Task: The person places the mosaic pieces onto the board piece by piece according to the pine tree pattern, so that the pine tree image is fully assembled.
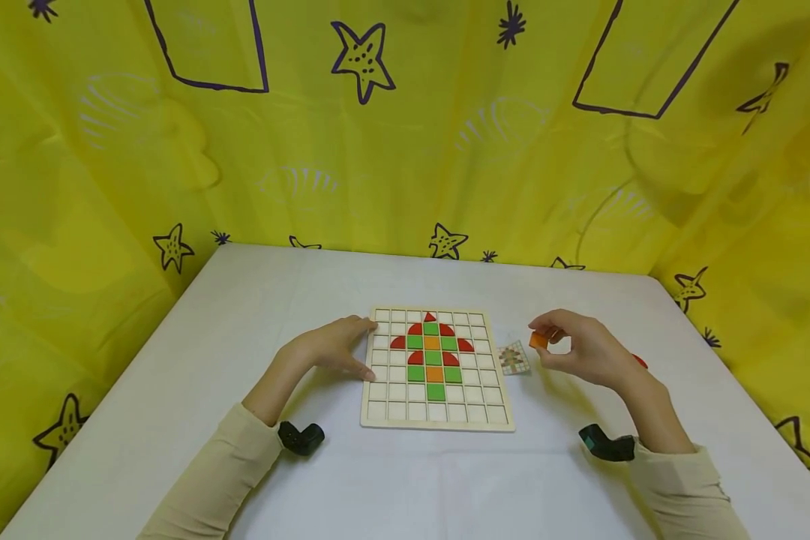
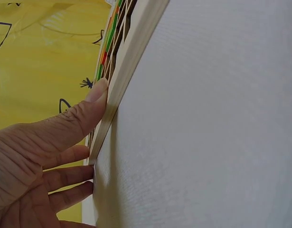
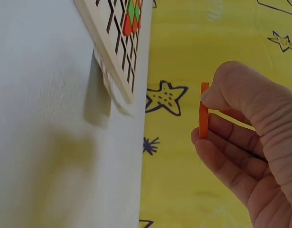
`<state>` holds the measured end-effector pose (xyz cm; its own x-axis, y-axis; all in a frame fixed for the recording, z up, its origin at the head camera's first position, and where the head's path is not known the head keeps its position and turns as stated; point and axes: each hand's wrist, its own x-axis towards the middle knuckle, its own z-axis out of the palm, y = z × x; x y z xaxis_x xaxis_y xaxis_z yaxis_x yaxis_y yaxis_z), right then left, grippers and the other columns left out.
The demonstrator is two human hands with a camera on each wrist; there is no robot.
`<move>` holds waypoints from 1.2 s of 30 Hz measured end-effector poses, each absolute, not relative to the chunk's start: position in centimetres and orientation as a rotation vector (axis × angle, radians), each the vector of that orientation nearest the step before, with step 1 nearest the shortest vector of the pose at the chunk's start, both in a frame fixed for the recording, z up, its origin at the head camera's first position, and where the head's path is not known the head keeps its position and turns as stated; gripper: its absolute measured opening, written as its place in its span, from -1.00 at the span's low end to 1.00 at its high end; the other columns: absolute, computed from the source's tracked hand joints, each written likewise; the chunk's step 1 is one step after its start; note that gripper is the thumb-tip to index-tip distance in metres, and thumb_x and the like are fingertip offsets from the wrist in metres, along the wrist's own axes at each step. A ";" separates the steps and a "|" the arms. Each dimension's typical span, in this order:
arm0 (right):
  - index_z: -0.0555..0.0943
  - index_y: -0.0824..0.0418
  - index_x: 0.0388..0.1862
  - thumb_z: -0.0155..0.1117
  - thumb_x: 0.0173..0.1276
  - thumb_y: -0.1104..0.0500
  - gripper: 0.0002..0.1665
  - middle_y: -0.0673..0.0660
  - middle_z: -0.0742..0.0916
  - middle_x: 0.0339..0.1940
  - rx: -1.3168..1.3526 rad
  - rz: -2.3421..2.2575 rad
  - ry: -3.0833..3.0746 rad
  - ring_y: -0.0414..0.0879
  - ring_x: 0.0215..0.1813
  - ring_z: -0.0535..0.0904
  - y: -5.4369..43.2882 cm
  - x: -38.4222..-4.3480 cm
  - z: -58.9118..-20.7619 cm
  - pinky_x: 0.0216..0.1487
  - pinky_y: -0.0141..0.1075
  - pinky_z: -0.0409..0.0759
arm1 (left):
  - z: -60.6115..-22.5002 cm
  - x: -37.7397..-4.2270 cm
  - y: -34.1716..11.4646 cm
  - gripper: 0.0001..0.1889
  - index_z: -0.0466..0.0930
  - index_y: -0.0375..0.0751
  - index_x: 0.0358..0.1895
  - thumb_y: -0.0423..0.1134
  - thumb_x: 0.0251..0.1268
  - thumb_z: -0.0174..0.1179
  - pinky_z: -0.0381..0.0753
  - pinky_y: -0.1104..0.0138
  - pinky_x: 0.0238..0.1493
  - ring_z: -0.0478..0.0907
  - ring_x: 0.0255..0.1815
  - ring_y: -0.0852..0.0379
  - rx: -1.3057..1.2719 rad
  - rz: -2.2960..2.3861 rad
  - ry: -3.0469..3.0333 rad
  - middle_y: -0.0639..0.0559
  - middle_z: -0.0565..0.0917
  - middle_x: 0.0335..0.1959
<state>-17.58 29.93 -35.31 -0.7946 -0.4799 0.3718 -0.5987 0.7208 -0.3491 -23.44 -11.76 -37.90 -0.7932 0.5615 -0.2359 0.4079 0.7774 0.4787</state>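
Note:
A wooden grid board (image 1: 439, 428) lies on the white table, with green and orange square tiles and red rounded pieces set in its middle cells, and a red triangle (image 1: 430, 317) at the top. Along the board's left edge rests my left hand (image 1: 327, 345), its thumb and fingertips touching the frame; the left wrist view shows the thumb (image 2: 96, 92) against the rim. My right hand (image 1: 583, 349) pinches an orange square tile (image 1: 538, 340) above the table, right of the board. Seen edge-on in the right wrist view, that tile (image 3: 203, 114) sits between thumb and fingers.
A small pattern card (image 1: 514, 358) lies against the board's right side. Partly hidden behind the right wrist is a red piece (image 1: 640, 361). Yellow curtains (image 1: 405, 165) with star drawings hang behind the table and at both sides.

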 end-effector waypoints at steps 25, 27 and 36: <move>0.68 0.20 -0.11 0.53 0.09 0.42 -0.63 -0.12 0.72 -0.22 1.019 0.739 -2.717 -0.21 -0.19 0.63 24.8 -16.5 -35.5 -0.13 -0.14 0.75 | -38.0 -23.6 -11.6 0.01 0.23 -0.26 0.55 0.05 0.10 0.55 0.19 -0.05 0.58 0.19 0.58 -0.20 0.696 0.570 2.602 -0.26 0.30 0.54; 0.68 0.20 -0.12 0.53 0.10 0.41 -0.64 -0.12 0.71 -0.22 1.037 0.740 -2.723 -0.17 -0.19 0.64 24.3 -16.4 -35.4 -0.13 -0.13 0.75 | -38.0 -23.6 -11.6 0.01 0.23 -0.26 0.55 0.05 0.10 0.55 0.20 -0.05 0.58 0.20 0.58 -0.20 0.700 0.565 2.602 -0.26 0.30 0.54; 0.67 0.20 -0.09 0.49 0.16 0.38 -0.67 -0.11 0.71 -0.22 1.112 0.694 -2.802 -0.17 -0.14 0.64 21.7 -16.0 -35.5 -0.08 -0.20 0.76 | -38.1 -23.7 -11.6 0.01 0.22 -0.24 0.56 0.06 0.11 0.55 0.22 -0.05 0.57 0.21 0.58 -0.19 0.695 0.556 2.600 -0.24 0.31 0.54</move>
